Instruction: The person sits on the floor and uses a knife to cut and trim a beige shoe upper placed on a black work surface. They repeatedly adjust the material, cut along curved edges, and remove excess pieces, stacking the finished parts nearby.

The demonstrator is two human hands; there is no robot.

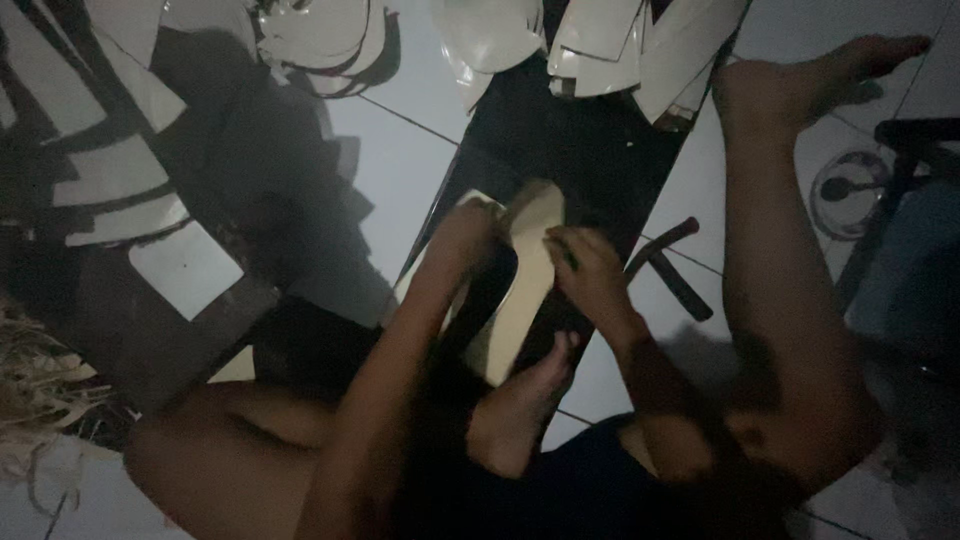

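the pale curved strip (528,290), something like a cut piece of leaf sheath or thin board, is lying on a dark plank (590,150) that is running up and away across the white tiled floor (400,170). the strip's long axis is running from its rounded far end near the top down toward the person's foot (520,405), whose toes are resting against its near end.

the left hand (462,240) is sitting on the strip's left edge near the far end, fingers curled over it and pressed together, apparently gripping. the right hand (590,270) is lying just right of the strip, about mid-length, fingers bunched as if pinching a small dark tool; the light is too dim to tell what it is. so the strip is lying between the two hands, the right one nearer its middle.

a dark bent tool (672,265) is lying on the floor just right of the right hand. stacks of pale cut pieces (600,40) are lying at the far end of the plank, well apart from the hands.
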